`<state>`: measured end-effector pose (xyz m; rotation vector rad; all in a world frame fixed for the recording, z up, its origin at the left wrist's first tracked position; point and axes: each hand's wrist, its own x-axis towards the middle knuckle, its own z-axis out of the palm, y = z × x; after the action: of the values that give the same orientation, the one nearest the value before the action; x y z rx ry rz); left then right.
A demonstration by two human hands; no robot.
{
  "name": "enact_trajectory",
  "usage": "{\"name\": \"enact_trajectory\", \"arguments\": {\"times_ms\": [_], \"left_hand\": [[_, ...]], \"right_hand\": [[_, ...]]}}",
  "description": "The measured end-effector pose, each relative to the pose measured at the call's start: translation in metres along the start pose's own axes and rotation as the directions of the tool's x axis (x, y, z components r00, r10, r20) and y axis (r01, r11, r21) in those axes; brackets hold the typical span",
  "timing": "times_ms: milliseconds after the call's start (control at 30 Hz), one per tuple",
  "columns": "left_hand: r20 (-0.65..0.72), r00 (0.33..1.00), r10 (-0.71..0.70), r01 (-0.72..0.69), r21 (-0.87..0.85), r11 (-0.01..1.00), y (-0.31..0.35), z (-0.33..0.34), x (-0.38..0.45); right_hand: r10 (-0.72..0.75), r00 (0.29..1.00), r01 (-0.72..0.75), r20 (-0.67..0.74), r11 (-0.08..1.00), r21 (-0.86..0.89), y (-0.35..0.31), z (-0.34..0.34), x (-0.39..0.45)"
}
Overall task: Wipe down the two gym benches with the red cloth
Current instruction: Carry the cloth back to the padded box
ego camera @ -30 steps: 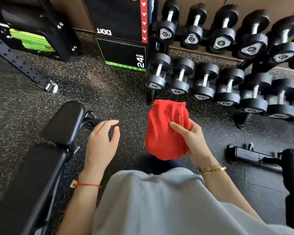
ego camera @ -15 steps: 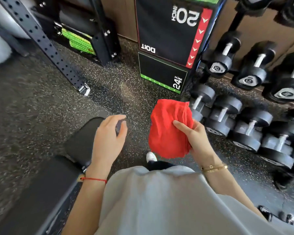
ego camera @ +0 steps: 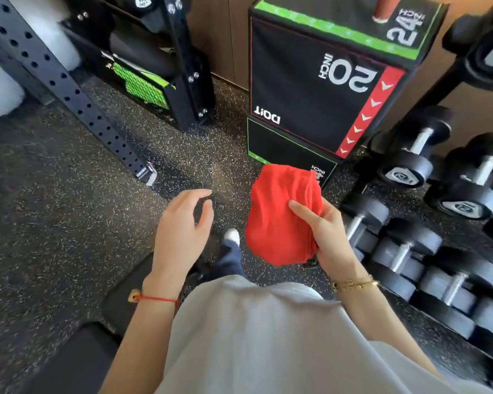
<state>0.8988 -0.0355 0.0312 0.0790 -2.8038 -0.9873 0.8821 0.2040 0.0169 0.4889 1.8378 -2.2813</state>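
Note:
My right hand [ego camera: 326, 236] grips the bunched red cloth [ego camera: 279, 214] in the air in front of my body, thumb across its front. My left hand [ego camera: 182, 231] hangs empty beside it, fingers loosely curled and apart. One black padded gym bench [ego camera: 77, 348] shows at the bottom left, below my left forearm and partly hidden by my grey shirt. The other bench is out of view.
A black plyo box [ego camera: 310, 89] marked 20 and 24 inch stands ahead. A rack of black dumbbells [ego camera: 427, 251] runs along the right. A perforated black rack upright [ego camera: 57, 83] slants across the left over speckled rubber floor [ego camera: 54, 209]. My shoe [ego camera: 231, 237] shows below the hands.
The view has swung left and up: the dumbbells slid right, the plyo box came to the centre, and the second bench left the frame. Both hands keep their pose, cloth still held.

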Motion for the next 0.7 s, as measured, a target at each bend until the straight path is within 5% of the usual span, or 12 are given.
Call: {"name": "enact_trajectory", "arguments": {"times_ms": [700], "left_hand": [[0.169, 0.947, 0.273, -0.276, -0.003, 0.961, -0.05, 0.011, 0.453]], "right_hand": [[-0.064, 0.973, 0.093, -0.222, 0.988, 0.124, -0.12, 0.142, 0.348]]}}
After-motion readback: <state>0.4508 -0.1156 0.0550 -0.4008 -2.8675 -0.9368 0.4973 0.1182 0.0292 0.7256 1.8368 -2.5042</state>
